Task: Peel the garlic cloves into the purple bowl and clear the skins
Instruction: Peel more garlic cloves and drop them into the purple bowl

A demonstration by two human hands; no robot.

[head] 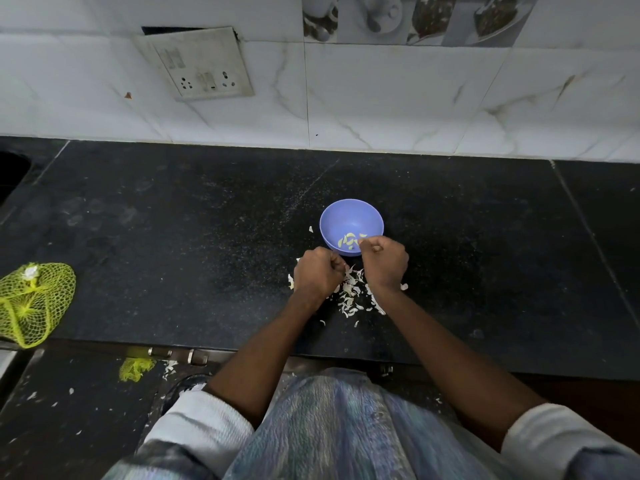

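Note:
The purple bowl stands on the black counter and holds several pale peeled garlic cloves at its near side. My right hand hovers over the bowl's near rim, fingers curled; what it pinches is too small to make out. Just left of it and nearer to me, my left hand is closed in a fist, its contents hidden. A heap of white garlic skins lies on the counter between and beneath both wrists.
A yellow-green mesh bag lies at the counter's left front edge. The tiled wall with a switch plate rises behind the counter. Skin flakes and a scrap of yellow mesh lie on the floor below.

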